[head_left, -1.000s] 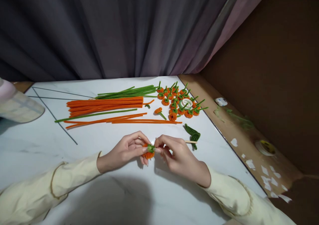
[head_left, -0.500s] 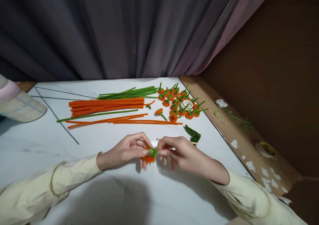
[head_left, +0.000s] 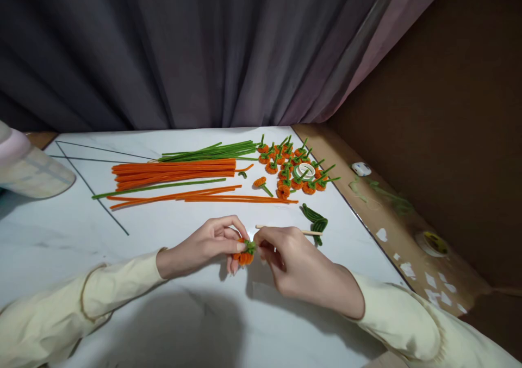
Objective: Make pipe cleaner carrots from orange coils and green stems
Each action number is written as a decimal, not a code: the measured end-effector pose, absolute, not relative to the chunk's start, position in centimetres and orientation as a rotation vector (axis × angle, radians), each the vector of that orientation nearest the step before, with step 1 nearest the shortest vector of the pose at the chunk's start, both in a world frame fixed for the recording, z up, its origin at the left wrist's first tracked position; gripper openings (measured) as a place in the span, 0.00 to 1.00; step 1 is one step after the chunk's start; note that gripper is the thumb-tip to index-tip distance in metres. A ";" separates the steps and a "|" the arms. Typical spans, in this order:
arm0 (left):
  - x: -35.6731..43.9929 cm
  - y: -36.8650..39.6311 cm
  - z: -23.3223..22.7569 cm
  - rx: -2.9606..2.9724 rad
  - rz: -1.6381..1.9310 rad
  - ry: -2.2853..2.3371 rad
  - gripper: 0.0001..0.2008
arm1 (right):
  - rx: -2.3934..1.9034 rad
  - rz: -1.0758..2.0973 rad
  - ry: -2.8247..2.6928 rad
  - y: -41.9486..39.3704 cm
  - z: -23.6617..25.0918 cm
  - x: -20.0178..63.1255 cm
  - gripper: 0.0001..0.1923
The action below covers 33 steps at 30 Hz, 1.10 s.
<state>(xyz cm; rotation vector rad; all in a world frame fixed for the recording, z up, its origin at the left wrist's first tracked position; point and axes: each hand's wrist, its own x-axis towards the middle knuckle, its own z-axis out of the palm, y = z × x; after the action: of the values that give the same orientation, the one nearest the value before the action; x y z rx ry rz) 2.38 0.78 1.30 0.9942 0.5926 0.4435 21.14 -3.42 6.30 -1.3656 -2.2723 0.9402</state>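
Note:
My left hand (head_left: pixel 214 245) is closed around a small orange pipe-cleaner pumpkin (head_left: pixel 244 257), its thumb on the green top. My right hand (head_left: pixel 296 259) meets it from the right, thumb and forefinger pinched at the end of the green pipe-cleaner stem (head_left: pixel 252 244). Its other fingers are curled and partly hidden. Behind the right hand lies a thin wooden stick (head_left: pixel 310 232), partly covered by the knuckles. Two dark green pipe-cleaner leaves (head_left: pixel 314 216) rest beside the stick. A lone orange pumpkin with a green stem (head_left: pixel 260 182) lies on the white table (head_left: pixel 163 313).
Orange pipe cleaners (head_left: pixel 175 173) and green ones (head_left: pixel 212 151) lie in bundles farther back. Several finished pumpkins (head_left: pixel 309 187) surround a roll of tape (head_left: pixel 305 170). At the left stands a large cup (head_left: pixel 41 172). Paper scraps (head_left: pixel 408 270) and another tape roll (head_left: pixel 431 244) lie right.
My right hand has turned, its wrist swinging lower and its fingers curling in more tightly at the green stem. The pumpkin in my left hand has tilted slightly, showing more orange.

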 end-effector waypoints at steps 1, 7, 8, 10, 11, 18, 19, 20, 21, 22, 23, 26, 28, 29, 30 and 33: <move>2.4 0.8 1.3 0.947 0.444 0.590 0.07 | -1.362 0.905 -2.290 -3.5 6.3 21.1 0.13; 2.5 0.7 1.2 0.680 0.407 0.601 0.05 | -1.185 0.651 -2.410 -4.0 6.1 21.2 0.13; 2.5 0.7 1.3 0.654 0.401 0.598 0.05 | -1.153 0.619 -2.420 -4.1 6.2 21.2 0.13; 2.4 0.5 1.4 0.640 0.391 0.582 0.05 | -1.114 0.602 -2.425 -4.2 6.3 21.3 0.13; 2.4 0.5 1.6 0.654 0.388 0.572 0.05 | -1.114 0.622 -2.417 -4.2 6.5 21.3 0.13; 2.6 0.5 2.3 0.950 0.418 0.593 0.11 | -1.332 1.070 -2.057 -3.3 7.3 21.5 0.10; 2.7 0.4 2.3 0.989 0.421 0.609 0.12 | -1.354 1.143 -1.975 -3.2 7.1 21.5 0.09; 2.8 0.3 2.3 1.023 0.424 0.629 0.13 | -1.372 1.222 -1.894 -3.1 6.9 21.5 0.08; 2.9 0.2 2.4 1.053 0.430 0.652 0.13 | -1.385 1.305 -1.820 -3.0 6.8 21.5 0.07; 2.9 0.2 2.4 1.078 0.441 0.674 0.14 | -1.394 1.387 -1.758 -2.9 6.6 21.5 0.06; 3.0 0.1 2.4 1.098 0.453 0.692 0.14 | -1.399 1.459 -1.711 -2.9 6.5 21.5 0.06; 2.9 -0.1 2.3 1.116 0.477 0.718 0.14 | -1.423 1.561 -1.719 -2.7 6.6 21.5 0.06; 2.8 -0.2 2.2 1.106 0.476 0.709 0.13 | -1.444 1.553 -1.831 -2.6 6.8 21.5 0.07; 2.8 -0.1 2.1 1.097 0.471 0.703 0.13 | -1.446 1.529 -1.899 -2.6 6.9 21.5 0.07; 2.7 -0.1 2.1 1.085 0.465 0.699 0.13 | -1.441 1.487 -1.966 -2.6 7.0 21.5 0.08; 2.7 -0.1 2.1 1.036 0.442 0.698 0.12 | -1.399 1.248 -2.126 -2.8 7.1 21.4 0.10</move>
<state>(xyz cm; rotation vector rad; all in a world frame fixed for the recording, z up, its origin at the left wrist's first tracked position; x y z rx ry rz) 2.71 -0.07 2.10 1.0356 0.6981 0.4424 21.37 -2.76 7.13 -1.3992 -2.1263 1.2483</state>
